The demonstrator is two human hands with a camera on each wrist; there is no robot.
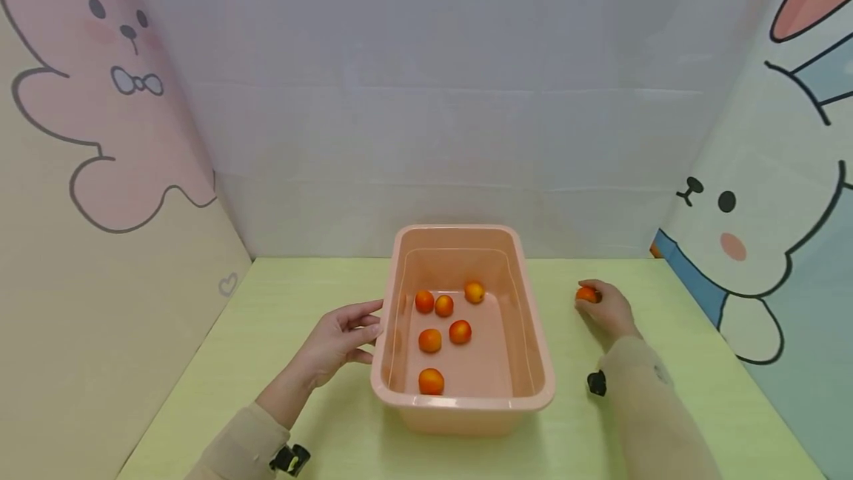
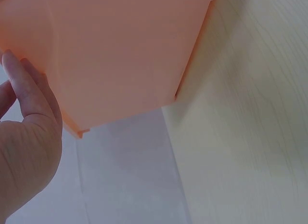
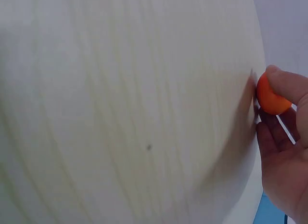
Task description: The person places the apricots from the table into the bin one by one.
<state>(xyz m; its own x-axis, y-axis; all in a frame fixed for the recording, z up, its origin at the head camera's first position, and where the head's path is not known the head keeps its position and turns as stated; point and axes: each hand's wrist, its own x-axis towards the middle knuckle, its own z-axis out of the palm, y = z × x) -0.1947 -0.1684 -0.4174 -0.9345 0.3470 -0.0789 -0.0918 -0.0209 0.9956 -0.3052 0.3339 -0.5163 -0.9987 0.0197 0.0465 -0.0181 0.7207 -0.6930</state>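
Observation:
A pink plastic basin (image 1: 462,403) stands on the table, with several small round orange fruits (image 1: 429,341) scattered over its floor. Beside its left wall, my left hand (image 1: 340,341) touches the rim with loosely extended fingers; the left wrist view shows those fingers (image 2: 30,91) against the outer wall just under the rim. Off to the right of the basin, my right hand (image 1: 608,307) pinches one small orange fruit (image 1: 587,294) between thumb and fingers. In the right wrist view this fruit (image 3: 272,95) is close to the table surface; whether it touches is hard to tell.
The pale yellow-green wood-grain table (image 1: 306,280) ends at a whitish back curtain (image 1: 426,110). Side panels carry a pink cartoon animal (image 1: 133,147) on the left and a white rabbit (image 1: 753,221) on the right.

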